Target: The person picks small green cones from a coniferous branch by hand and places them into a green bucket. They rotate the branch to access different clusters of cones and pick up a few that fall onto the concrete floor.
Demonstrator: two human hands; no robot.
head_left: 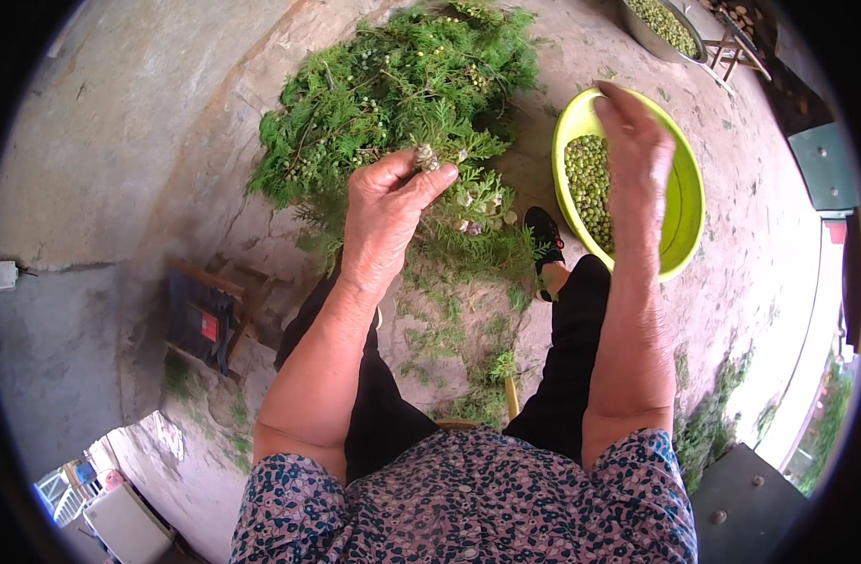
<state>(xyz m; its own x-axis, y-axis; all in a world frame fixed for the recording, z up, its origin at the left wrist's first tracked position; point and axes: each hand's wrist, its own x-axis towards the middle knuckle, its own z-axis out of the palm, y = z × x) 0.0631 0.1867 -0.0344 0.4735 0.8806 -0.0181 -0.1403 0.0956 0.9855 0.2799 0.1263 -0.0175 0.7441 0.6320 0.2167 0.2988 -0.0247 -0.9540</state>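
Note:
My left hand (393, 202) is closed, thumb and finger pinching a leafy evergreen sprig (477, 202) by a brownish cone end. The sprig bears several pale cones and hangs down toward the right, over my feet. My right hand (637, 150), blurred by motion, is over the yellow-green basin (686, 193). Its fingers look stretched out and apart, with nothing visible in them. Many small round green cones (588, 183) lie in the left part of the basin; my right hand and forearm hide some of its inside.
A big heap of cut evergreen branches (383, 94) covers the ground ahead. A metal bowl of green cones (670, 33) stands at the far right, beside a small wooden stool (731, 61). Another low stool (210, 315) is at left. Leaf scraps (449, 329) litter the concrete between my legs.

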